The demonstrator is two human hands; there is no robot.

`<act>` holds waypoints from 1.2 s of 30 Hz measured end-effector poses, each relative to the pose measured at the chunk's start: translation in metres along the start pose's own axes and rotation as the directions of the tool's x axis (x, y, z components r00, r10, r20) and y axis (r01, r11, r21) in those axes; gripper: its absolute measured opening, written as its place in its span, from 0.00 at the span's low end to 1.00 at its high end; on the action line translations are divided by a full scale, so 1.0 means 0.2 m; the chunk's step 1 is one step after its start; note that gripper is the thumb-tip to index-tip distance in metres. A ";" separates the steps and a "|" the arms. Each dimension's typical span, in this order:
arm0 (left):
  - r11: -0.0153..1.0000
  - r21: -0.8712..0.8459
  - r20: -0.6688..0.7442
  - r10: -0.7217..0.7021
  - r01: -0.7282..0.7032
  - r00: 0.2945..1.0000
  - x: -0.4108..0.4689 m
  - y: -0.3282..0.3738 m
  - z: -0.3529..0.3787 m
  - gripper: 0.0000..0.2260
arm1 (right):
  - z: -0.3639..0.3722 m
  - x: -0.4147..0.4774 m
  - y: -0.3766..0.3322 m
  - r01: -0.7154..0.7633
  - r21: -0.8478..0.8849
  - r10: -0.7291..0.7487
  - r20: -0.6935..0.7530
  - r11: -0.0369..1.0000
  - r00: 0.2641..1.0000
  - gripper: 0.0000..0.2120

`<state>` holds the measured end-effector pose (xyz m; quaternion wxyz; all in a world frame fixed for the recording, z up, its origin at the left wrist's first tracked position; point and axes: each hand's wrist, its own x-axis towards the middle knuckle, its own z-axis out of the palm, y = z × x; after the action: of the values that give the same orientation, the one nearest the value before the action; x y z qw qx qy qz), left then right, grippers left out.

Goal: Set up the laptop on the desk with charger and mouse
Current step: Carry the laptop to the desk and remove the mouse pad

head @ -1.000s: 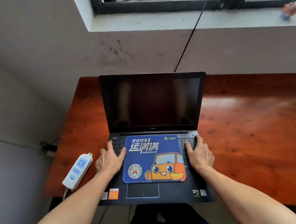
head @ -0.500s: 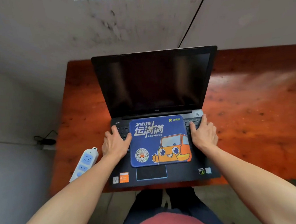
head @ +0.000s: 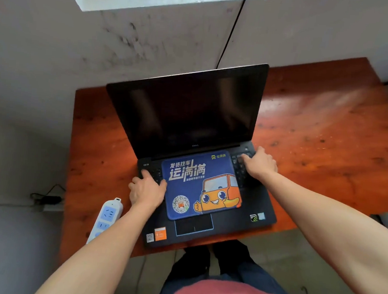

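Laptop (head: 190,114) open on wooden counter (head: 322,142), screen dark, base at the near edge. Blue mouse pad (head: 199,184) with orange cartoon truck lies flat over the keyboard. Left hand (head: 147,189) rests on the base at the pad's left edge, fingers loosely spread, thumb against the pad. Right hand (head: 259,164) rests on the keys right of the pad, fingers extended, gripping nothing. White power strip (head: 106,216) lies just left of the laptop.
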<state>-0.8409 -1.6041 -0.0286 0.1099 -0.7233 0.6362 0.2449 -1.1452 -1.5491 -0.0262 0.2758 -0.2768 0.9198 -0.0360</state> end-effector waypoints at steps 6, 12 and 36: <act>0.966 -0.254 -0.016 -0.047 0.042 0.999 -0.03 -0.13 -0.01 0.22 | 0.03 -0.10 0.20 0.012 0.113 -0.017 0.044 0.994 0.999 0.26; 0.905 -0.390 0.036 -0.172 0.172 0.984 -0.07 -0.26 0.07 0.10 | 0.12 -0.24 0.44 -0.109 0.346 0.112 0.012 0.932 0.994 0.11; 0.805 -0.584 0.081 -0.069 0.103 0.994 -0.14 0.07 0.04 0.13 | 0.16 -0.29 0.01 -0.039 0.471 -0.023 0.125 0.881 0.992 0.20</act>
<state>-0.8577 -1.5782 -0.0188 -0.0904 -0.7428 0.4927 0.4441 -1.0890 -1.5135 -0.0248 0.3931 -0.1992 0.8649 -0.2403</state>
